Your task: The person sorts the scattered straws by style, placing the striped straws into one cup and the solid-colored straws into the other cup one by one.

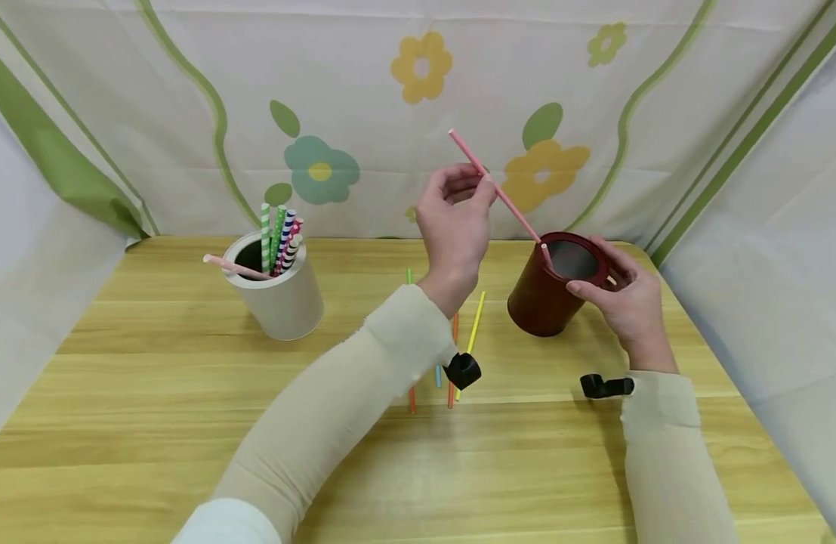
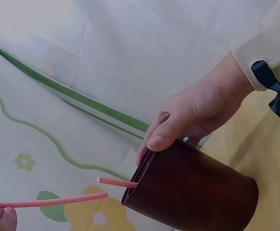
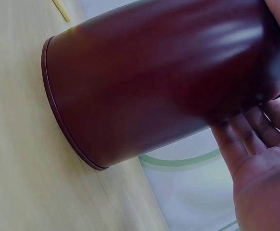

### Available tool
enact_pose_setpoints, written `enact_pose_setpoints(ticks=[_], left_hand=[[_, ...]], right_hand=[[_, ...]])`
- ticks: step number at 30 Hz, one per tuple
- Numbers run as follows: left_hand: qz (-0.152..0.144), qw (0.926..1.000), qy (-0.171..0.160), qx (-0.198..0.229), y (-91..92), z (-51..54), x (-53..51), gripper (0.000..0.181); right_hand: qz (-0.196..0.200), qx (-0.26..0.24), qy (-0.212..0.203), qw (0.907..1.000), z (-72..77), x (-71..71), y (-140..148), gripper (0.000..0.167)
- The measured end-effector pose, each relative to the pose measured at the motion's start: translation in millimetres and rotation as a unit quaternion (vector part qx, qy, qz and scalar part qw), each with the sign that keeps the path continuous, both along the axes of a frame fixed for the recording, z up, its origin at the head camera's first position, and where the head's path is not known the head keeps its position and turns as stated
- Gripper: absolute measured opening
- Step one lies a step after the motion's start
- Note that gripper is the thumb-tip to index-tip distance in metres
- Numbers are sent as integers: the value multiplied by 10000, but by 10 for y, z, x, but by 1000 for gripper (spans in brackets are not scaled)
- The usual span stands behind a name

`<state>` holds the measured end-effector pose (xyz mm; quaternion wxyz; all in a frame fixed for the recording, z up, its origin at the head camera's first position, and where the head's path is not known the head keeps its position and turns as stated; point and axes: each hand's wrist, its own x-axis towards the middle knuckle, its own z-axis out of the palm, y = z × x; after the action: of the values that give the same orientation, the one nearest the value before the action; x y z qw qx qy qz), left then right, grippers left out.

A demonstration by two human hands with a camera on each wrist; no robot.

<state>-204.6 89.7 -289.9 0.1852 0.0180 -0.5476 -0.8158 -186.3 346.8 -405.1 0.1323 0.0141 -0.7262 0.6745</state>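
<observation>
L hand (image 1: 455,223)—pink straw (image 1: 513,207), R hand (image 1: 628,302)—cup (image 1: 543,298)

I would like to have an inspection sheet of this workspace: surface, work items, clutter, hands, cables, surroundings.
Surface: wood-grain tabletop.
Work items: pink straw, lower end outside the dark red container; second pink straw inside it, protruding. White container holds patterned straws.
Clutter: loose plain-coloured straws, partly hidden by an arm.
Hands: left hand pinches the pink straw; right hand holds the dark red container's rim.
Cables: nothing seen.
Surroundings: floral fabric backdrop.
</observation>
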Motion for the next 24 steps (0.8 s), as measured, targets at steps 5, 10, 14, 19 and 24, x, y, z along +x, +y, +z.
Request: enact_pose_setpoints(ticks=[5, 10, 14, 19, 24], left_hand=[[-233, 9997, -29, -26, 36, -46, 19, 14], [-592, 9981, 3, -181, 93, -120, 48, 15], [-858, 9952, 52, -479, 125, -193, 73, 15], [-1205, 9881, 17, -954, 192, -307, 101, 12], [-1427, 9799, 72, -1395, 296, -415, 126, 12]], right_hand=[[-16, 26, 36, 10000, 3, -2, -13, 74], [17, 13, 53, 10000, 2, 3, -14, 73], [-26, 123, 63, 9999, -3, 2, -10, 73], [-18, 165, 48, 9999, -14, -9, 5, 73], [3, 98, 62, 9999, -29, -17, 5, 74]])
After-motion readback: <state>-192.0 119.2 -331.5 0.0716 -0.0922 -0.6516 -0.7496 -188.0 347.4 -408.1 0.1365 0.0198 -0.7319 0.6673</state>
